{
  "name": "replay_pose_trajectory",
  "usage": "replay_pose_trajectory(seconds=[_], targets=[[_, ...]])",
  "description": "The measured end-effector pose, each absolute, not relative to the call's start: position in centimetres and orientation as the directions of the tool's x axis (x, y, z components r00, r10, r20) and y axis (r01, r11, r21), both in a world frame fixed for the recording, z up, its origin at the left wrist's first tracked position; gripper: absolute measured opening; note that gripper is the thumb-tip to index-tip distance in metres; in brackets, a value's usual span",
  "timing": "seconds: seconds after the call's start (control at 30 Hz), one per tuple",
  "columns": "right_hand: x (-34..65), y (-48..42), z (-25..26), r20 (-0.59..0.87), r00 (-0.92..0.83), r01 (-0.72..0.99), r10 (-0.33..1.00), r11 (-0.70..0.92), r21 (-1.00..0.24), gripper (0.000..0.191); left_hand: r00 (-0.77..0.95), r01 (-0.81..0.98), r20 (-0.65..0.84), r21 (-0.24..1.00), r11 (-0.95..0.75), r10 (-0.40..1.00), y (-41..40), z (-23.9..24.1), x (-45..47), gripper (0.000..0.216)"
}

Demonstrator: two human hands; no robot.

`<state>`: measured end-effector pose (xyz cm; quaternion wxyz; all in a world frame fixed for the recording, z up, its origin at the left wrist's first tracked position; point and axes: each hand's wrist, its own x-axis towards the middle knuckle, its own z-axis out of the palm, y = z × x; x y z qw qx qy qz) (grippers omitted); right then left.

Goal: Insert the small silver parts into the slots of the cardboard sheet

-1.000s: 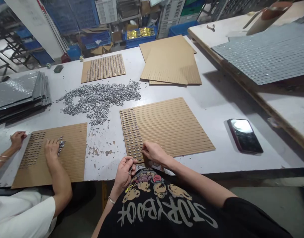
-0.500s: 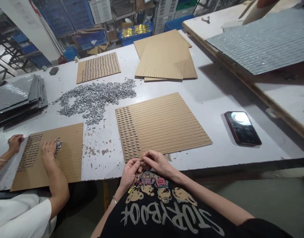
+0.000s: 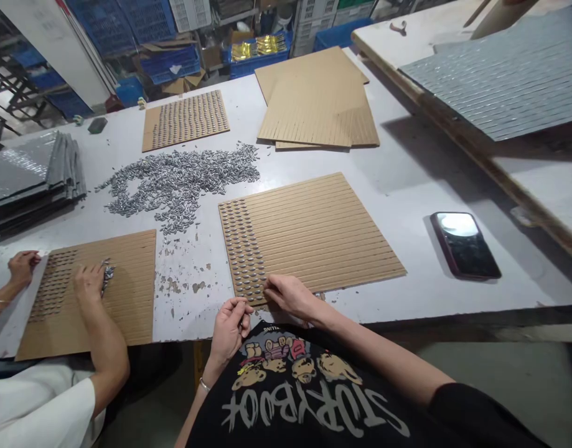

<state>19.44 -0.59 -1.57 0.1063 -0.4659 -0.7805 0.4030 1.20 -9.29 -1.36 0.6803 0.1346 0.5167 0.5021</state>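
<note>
A slotted cardboard sheet (image 3: pixel 323 230) lies in front of me, its left columns filled with small silver pieces. My right hand (image 3: pixel 290 295) pinches at the sheet's near edge, fingertips pressed on the slots. My left hand (image 3: pixel 229 326) is curled closed just off the table edge, holding small silver pieces between the fingers. A heap of loose silver pieces (image 3: pixel 183 180) spreads on the white table (image 3: pixel 407 180) beyond the sheet.
A co-worker at the left works both hands (image 3: pixel 87 283) on another slotted sheet (image 3: pixel 127 286). A phone (image 3: pixel 465 244) lies at the right. Cardboard sheets (image 3: pixel 314 102) are stacked at the back, a part-filled sheet (image 3: pixel 185 119) beside them. Silver panels (image 3: pixel 28 174) are stacked far left.
Half a second ago my hands met at the table edge; my right hand has since gone back to the sheet's near edge and my left has dropped a little lower.
</note>
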Motion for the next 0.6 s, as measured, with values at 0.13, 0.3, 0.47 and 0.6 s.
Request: replay_pose_trajectory(seconds=[0.13,0.3,0.47,0.6], targets=[[18.6,0.0,-1.1,-0.290,-0.507,0.762,0.812,0.265,-0.591,0.013,-0.039,-0.573,-0.577,0.682,0.455,0.816,-9.2,-1.4,1.4,0.036],[19.2,-0.8,-0.5,-0.205,-0.455,0.701,0.866,0.207,-0.682,0.007,-0.003,-0.565,-0.554,0.688,0.456,0.833,-9.2,-1.1,2.1,0.032],[20.0,-4.0,0.6,0.041,-0.562,0.288,0.826,0.242,-0.926,0.012,0.141,-0.563,-0.577,0.622,0.544,0.805,-9.4,-1.1,3.3,0.037],[20.3,-5.2,0.5,0.077,-0.523,0.210,0.849,0.217,-0.953,0.014,0.286,-0.494,-0.572,0.599,0.630,0.768,-9.4,-1.5,4.1,0.040]])
